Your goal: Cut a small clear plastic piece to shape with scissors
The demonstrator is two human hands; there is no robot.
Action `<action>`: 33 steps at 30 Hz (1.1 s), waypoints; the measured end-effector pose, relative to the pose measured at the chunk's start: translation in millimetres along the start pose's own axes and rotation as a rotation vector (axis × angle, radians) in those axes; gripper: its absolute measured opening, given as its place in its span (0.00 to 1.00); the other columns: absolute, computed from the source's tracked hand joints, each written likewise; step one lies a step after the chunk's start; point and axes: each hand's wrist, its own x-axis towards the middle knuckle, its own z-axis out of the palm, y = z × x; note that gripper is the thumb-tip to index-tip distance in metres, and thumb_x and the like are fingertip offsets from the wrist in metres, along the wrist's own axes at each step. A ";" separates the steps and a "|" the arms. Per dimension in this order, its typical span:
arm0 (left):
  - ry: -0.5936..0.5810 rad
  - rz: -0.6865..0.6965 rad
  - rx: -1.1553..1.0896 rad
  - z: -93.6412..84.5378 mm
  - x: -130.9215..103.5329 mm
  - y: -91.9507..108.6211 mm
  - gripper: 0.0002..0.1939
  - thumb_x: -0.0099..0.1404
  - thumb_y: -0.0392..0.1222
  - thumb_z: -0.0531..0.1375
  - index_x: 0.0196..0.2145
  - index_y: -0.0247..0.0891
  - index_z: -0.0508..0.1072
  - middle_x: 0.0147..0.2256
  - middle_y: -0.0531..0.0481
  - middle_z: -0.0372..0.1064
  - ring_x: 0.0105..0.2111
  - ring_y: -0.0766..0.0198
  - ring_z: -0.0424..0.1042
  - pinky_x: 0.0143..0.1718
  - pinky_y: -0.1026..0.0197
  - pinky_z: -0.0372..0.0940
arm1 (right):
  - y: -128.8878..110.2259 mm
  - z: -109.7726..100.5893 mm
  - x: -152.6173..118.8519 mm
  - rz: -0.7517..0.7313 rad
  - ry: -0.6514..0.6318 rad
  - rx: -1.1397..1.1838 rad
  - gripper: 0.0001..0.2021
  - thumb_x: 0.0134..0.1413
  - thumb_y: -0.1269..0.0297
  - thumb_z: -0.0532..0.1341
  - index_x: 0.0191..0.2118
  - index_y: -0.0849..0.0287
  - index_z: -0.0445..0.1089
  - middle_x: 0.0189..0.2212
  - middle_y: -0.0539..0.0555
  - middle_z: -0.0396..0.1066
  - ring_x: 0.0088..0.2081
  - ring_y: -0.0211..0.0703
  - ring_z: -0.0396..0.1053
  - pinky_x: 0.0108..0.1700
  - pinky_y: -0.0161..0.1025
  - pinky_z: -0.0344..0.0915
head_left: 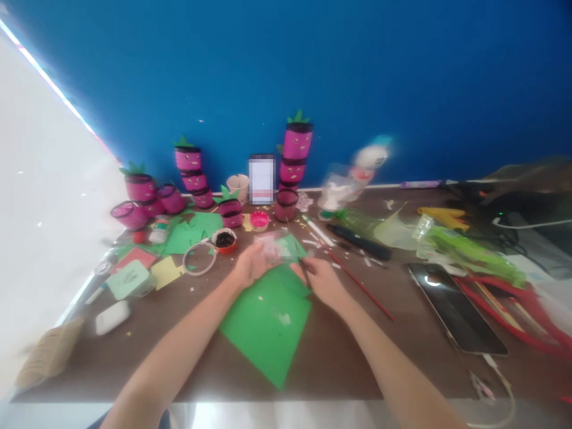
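- The left hand [254, 264] pinches a small pale, blurred piece [270, 245] above the green paper sheet [268, 319].
- The right hand [322, 283], just beside it, grips a thin dark tool [305, 275], fingers curled.
- A red stick [357, 281] lies on the table [348, 357] right of that hand.

1. A home craft corner: a brown counter [348, 357] set against a blue wall [357, 71].
2. Pink paper strawberry cups [297, 143], green paper sheet [268, 322], paint pot [259, 220] and paper scraps show handicraft.
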 end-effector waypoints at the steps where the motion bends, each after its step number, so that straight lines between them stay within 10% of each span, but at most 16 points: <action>1: -0.002 -0.001 -0.009 -0.6 0.1 0.0 0.24 0.52 0.50 0.60 0.45 0.36 0.69 0.31 0.49 0.71 0.29 0.62 0.70 0.37 0.57 0.64 | 0.5 0.0 0.5 -0.003 0.020 -0.013 0.23 0.42 0.42 0.61 0.18 0.60 0.62 0.14 0.46 0.56 0.20 0.34 0.54 0.22 0.33 0.51; 20: -0.021 0.028 -0.037 -6.1 1.5 1.4 0.24 0.52 0.51 0.62 0.45 0.39 0.69 0.34 0.49 0.71 0.33 0.62 0.72 0.40 0.57 0.64 | 7.9 -1.2 -0.5 -0.139 0.228 -0.220 0.19 0.44 0.46 0.60 0.21 0.56 0.58 0.19 0.49 0.61 0.25 0.37 0.58 0.28 0.35 0.58; 33: 0.176 0.352 0.253 -11.1 10.0 -14.0 0.33 0.40 0.39 0.72 0.42 0.42 0.61 0.40 0.50 0.64 0.42 0.63 0.67 0.44 0.58 0.63 | 2.9 -2.4 -1.5 -0.057 0.274 0.166 0.19 0.41 0.46 0.64 0.26 0.60 0.68 0.22 0.51 0.67 0.24 0.38 0.63 0.27 0.36 0.61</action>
